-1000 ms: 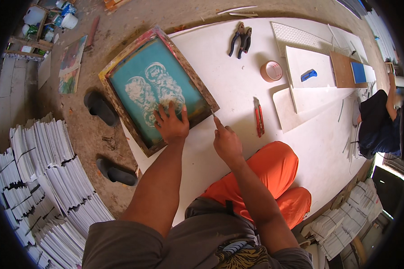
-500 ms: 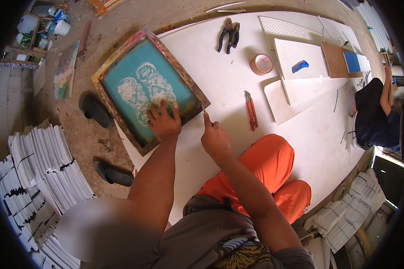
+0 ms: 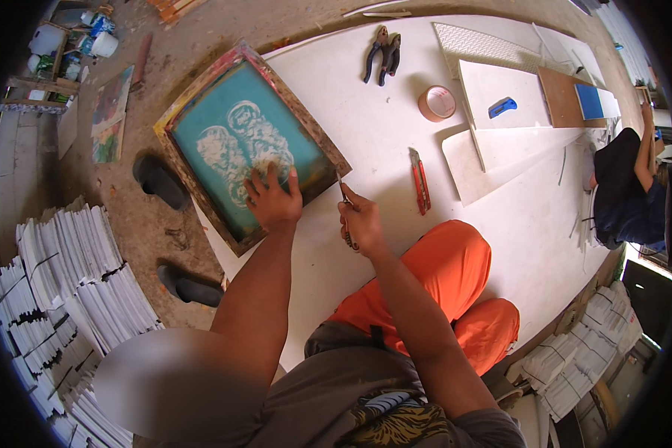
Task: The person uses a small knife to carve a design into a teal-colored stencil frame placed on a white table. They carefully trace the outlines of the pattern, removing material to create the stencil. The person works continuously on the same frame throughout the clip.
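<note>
A wooden-framed printing screen [image 3: 201,127] with teal mesh and pale figures lies at the left edge of a large white board [image 3: 366,149]. My left hand [image 3: 274,200] presses flat on the screen's lower corner, fingers spread. My right hand [image 3: 361,222] is closed on a thin, pointed tool [image 3: 344,196], whose tip sits at the frame's right edge. My orange-clad legs [image 3: 440,276] rest folded on the board.
A red utility knife [image 3: 420,179], pliers [image 3: 381,52], a tape roll [image 3: 436,102] and white panels with a blue object [image 3: 502,107] lie on the board. Stacks of white sheets [image 3: 67,276] and dark sandals [image 3: 160,181] sit left. Another person [image 3: 627,187] sits at right.
My right hand has moved closer to the frame's edge with the tool. The view has shifted slightly. My left hand stays pressed on the screen.
</note>
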The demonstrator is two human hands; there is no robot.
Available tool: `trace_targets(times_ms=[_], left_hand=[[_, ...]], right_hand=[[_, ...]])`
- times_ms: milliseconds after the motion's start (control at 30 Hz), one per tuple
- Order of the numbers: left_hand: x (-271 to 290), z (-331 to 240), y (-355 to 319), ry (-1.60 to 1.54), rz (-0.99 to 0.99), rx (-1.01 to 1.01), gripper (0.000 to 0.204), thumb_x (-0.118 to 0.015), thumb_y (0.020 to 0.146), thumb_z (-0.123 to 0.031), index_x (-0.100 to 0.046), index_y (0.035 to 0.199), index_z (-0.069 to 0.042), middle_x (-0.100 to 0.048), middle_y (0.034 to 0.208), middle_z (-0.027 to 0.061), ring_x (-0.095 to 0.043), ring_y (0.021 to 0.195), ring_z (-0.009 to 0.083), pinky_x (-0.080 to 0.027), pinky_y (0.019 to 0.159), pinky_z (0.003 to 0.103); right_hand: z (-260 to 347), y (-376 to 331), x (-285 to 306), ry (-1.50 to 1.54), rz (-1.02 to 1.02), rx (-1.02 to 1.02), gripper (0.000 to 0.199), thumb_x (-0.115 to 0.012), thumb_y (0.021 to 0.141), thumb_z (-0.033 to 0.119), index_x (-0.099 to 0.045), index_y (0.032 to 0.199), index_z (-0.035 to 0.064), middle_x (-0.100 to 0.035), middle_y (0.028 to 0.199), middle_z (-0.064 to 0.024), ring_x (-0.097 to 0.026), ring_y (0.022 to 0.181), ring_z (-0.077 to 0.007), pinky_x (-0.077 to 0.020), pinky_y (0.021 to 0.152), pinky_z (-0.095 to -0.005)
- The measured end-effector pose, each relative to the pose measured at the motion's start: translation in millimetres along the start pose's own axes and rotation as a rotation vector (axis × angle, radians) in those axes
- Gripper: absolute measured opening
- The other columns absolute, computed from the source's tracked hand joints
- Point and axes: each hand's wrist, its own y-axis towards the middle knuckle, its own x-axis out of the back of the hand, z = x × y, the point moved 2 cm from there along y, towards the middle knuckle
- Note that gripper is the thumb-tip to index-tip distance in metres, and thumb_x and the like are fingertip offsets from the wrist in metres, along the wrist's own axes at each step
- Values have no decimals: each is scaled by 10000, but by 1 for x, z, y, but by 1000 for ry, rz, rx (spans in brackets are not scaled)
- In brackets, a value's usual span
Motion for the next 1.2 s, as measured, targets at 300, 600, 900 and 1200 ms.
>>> trace_targets(times_ms=[300, 600, 900, 1200], left_hand=[[-1, -1, 3, 26, 28, 13, 731, -293, 1042, -723, -408, 1603, -268, -280, 1687, 154, -206, 1571, 420, -246, 1226, 617], [0, 0, 2, 11, 27, 20, 731, -299, 1039, -727, -413, 1600, -272, -288, 1684, 158, -197, 1574, 422, -238, 1231, 622], [-2, 2, 1, -6, 23, 15, 737, -324, 1027, -739, -427, 1587, -271, -295, 1681, 166, -202, 1573, 426, -245, 1227, 621], [8, 20, -10, -130, -160, -508, 570, -607, 985, -608, -687, 1313, -148, -607, 1346, 163, -516, 1268, 411, -388, 1043, 584]], right_hand=[[-8, -1, -9, -970, -227, 503, 526, -592, 1027, 117, -508, 1543, 59, -666, 804, -190, -664, 650, -350, -570, 649, -460], [0, 2, 11, 336, 143, -140, 561, -592, 1070, 201, -435, 1594, 81, -583, 755, -41, -526, 506, -150, -478, 470, -338], [-9, 9, 27, 688, 303, -270, 599, -570, 1066, 193, -363, 1628, 176, -605, 873, -55, -582, 562, -187, -514, 494, -376], [9, -50, 45, 82, 120, -17, 686, -612, 1008, 91, -335, 1634, 50, -626, 977, -78, -612, 598, -167, -522, 499, -337]])
